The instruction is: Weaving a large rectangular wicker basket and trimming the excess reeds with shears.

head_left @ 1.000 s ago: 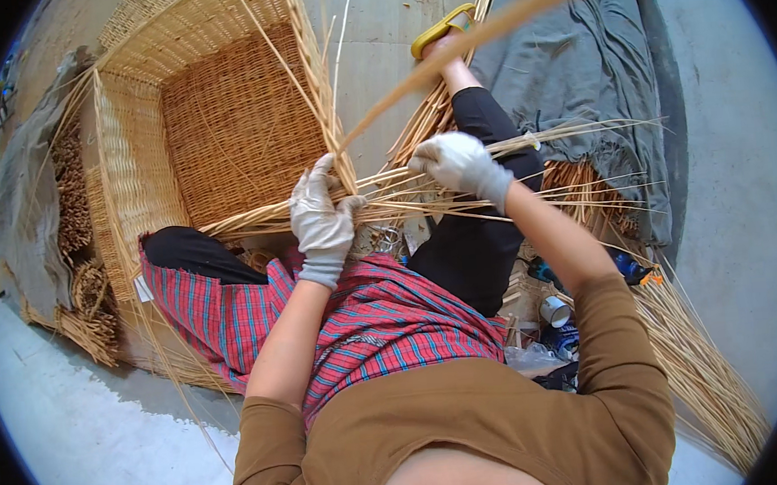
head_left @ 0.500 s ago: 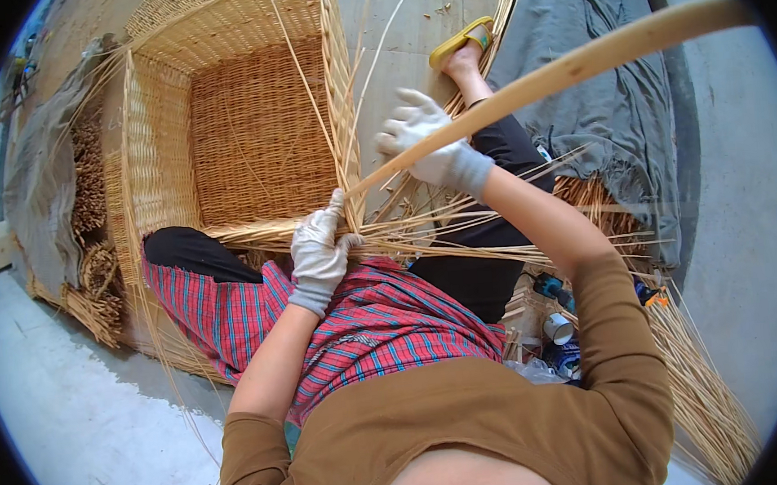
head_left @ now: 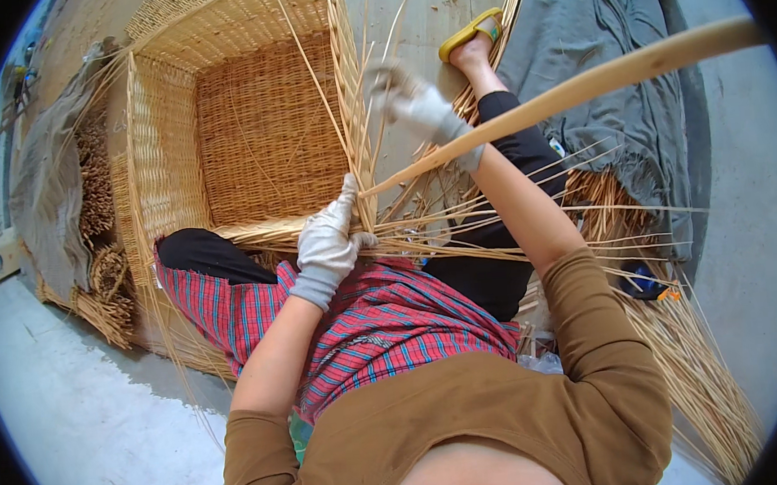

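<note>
So the basket [head_left: 165, 141] sat just past the lap, off to the left. Base and walls looked woven, so I'd call it pretty far along, but loose canes [head_left: 397, 242] poked out at the near right corner, not tucked in yet. Left hand [head_left: 327, 242] was on that corner, index finger and thumb apart, no clue if anything was pinched. Right hand [head_left: 415, 101] was too blurry to read its fingers. A thick wooden strip [head_left: 559, 100] stuck out rightward.

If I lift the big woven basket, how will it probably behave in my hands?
The basket is probably light for its size, being hollow and woven. Its tightly woven walls should stay fairly stiff. The thin loose sticks past its corner may bend and snag.
</note>
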The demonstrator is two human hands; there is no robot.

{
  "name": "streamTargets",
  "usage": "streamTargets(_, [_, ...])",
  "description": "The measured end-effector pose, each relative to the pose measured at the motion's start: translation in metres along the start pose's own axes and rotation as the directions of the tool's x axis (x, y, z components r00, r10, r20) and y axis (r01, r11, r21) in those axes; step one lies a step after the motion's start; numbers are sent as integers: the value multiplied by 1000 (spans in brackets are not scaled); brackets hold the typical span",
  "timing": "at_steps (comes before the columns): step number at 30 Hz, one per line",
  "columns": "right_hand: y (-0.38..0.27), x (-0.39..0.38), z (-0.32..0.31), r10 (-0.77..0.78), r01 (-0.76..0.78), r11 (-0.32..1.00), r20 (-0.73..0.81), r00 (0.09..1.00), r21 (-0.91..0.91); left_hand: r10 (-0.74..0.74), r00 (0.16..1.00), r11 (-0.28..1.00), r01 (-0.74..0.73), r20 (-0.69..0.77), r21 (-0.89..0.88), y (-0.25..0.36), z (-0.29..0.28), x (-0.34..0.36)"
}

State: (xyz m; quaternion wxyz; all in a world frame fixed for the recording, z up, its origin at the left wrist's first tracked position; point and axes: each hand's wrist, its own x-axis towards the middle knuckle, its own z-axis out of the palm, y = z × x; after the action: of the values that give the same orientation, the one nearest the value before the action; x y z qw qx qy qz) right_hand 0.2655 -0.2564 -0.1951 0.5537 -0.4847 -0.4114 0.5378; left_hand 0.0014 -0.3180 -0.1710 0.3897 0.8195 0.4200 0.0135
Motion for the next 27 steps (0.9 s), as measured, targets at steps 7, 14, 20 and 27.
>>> streamTargets(7, [11, 43, 58, -286, 196, 935, -304, 909, -295, 24, 996, 963, -46, 84, 266, 13, -11, 12])
streamTargets(14, [31, 64, 53, -155, 43, 816, -147, 977, -577, 35, 982, 984, -66, 184, 167, -3, -37, 27])
streamTargets(20, [11, 70, 35, 35, 22, 753, 74, 997, -658, 102, 870, 984, -17, -482, 179, 14, -23, 103])
streamTargets(27, [-45, 62, -12, -125, 685, -79, 689, 714, -724, -292, 879, 896, 113, -378, -428, 11, 10, 115])
